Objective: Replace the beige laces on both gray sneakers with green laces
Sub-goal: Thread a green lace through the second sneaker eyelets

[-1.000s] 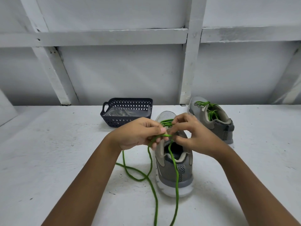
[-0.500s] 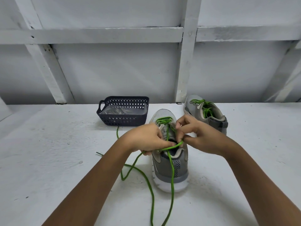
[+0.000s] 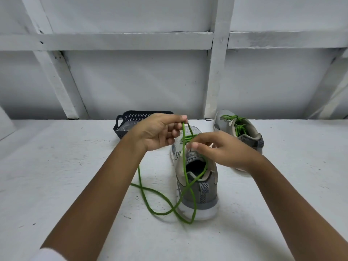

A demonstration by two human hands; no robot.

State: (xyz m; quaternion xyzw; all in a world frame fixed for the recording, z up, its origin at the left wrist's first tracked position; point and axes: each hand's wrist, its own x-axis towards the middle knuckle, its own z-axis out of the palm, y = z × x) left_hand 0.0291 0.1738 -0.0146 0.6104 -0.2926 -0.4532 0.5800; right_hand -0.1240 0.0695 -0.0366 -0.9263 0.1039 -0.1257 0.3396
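At the middle of the frame, the near sneaker (image 3: 197, 185) stands on the white bench (image 3: 56, 166) with its heel toward the camera, so the eyelets open up under both hands. The left hand (image 3: 160, 132) is raised above the toe, and its fingers (image 3: 178, 118) pinch the green lace (image 3: 183, 136) and draw one strand up taut, probably to take out slack through the eyelets. The right hand (image 3: 222, 149) hovers over the tongue with its fingers bent. Thumb and forefinger close in where the lace crosses, likely steadying the rows, but I cannot tell whether they grip it. Loose lace trails down over the heel and loops across the bench at lower centre. Right of centre, further back, the far sneaker (image 3: 223, 122) already carries green lacing, so this looks like the second shoe, nearly threaded. A dark basket (image 3: 131, 117) sits behind the left hand, its pale contents unclear.
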